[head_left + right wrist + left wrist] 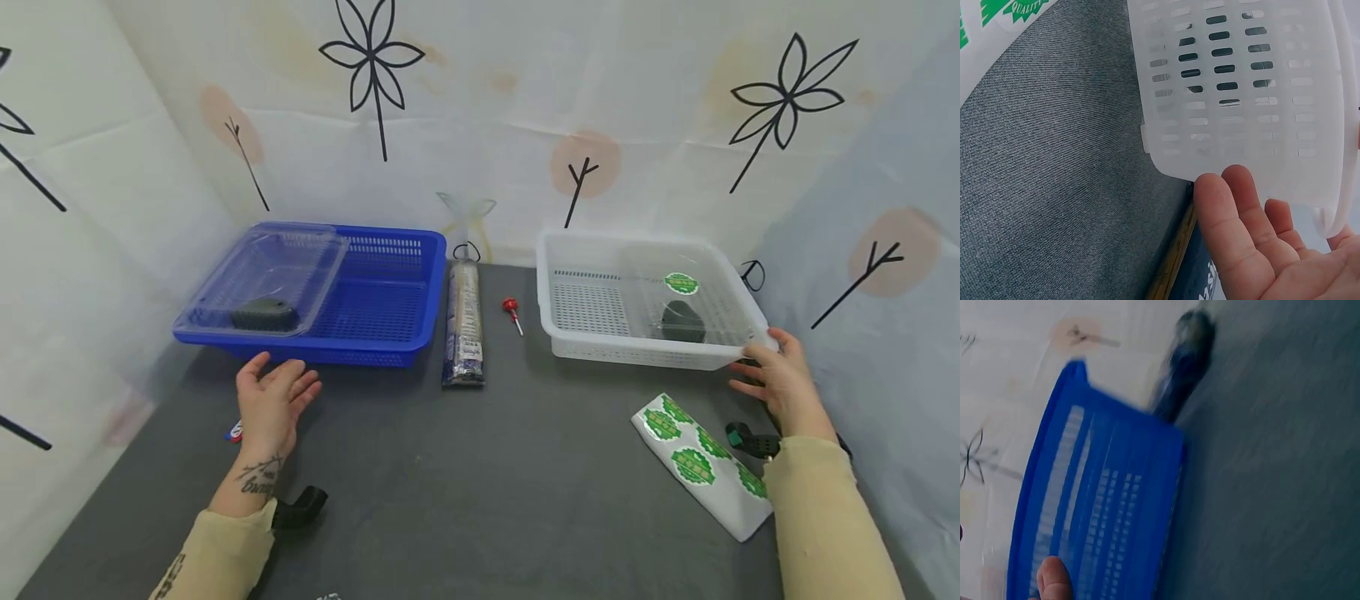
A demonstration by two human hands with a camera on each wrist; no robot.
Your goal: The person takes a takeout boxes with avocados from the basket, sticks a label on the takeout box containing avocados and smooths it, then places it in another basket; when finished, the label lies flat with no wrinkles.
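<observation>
My left hand (273, 400) hovers just in front of the blue basket (378, 342), fingers loosely bent with nothing in them. One fingertip overlaps the basket wall in the left wrist view. A clear plastic container (288, 250) sits in the basket's left side, with a dark rounded object (264, 314) showing through. My right hand (787, 383) grips the front right corner of the white basket (637, 352); several fingers rest along its slotted outer wall (1241, 137) and one reaches over the rim. Inside is clear plastic with a green round sticker (681, 284), beside a dark lump (682, 322).
Between the baskets lie a long filled plastic package (464, 329) and a red-handled screwdriver (512, 311). A white sheet of green stickers (701, 467) is left of the right forearm. A small red and blue item (235, 432) is partly hidden behind the left wrist.
</observation>
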